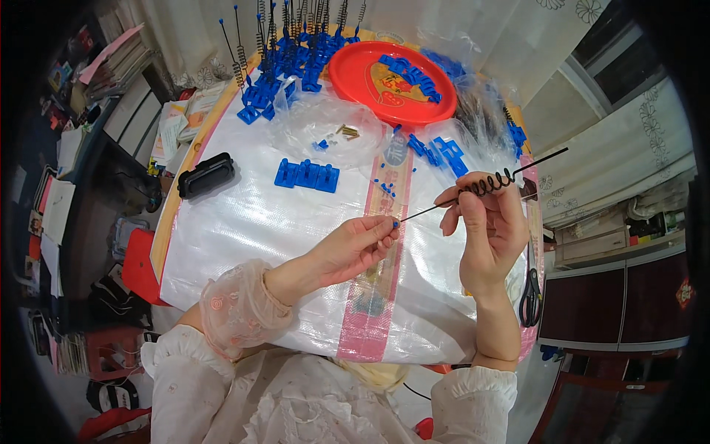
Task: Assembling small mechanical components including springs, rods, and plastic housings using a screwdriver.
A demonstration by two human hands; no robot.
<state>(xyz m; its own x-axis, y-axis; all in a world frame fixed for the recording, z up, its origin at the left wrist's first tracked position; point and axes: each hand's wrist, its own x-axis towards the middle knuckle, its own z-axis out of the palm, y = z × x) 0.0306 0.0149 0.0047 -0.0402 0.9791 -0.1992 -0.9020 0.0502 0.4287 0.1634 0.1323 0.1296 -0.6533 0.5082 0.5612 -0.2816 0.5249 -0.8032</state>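
Note:
A thin black rod with a coiled spring section [488, 184] slants up to the right above the table. My right hand [492, 233] grips it around the coil, the straight end sticking out past the fingers. At the rod's lower left end, my left hand [355, 250] pinches a tiny blue cap [396, 224] between thumb and fingertips. Whether the cap sits fully on the rod tip I cannot tell. Beyond my left hand, a joined row of blue plastic bases [307, 175] lies on the white woven sheet [244, 237].
Many blue bases with upright black springs [292, 55] crowd the far left. A red plate [347, 78] holds blue parts. Clear plastic bags [325, 118] carry brass pieces [347, 132]. A black case [206, 176] lies left, scissors [530, 297] at the right edge. Blue bits [386, 186] are scattered mid-table.

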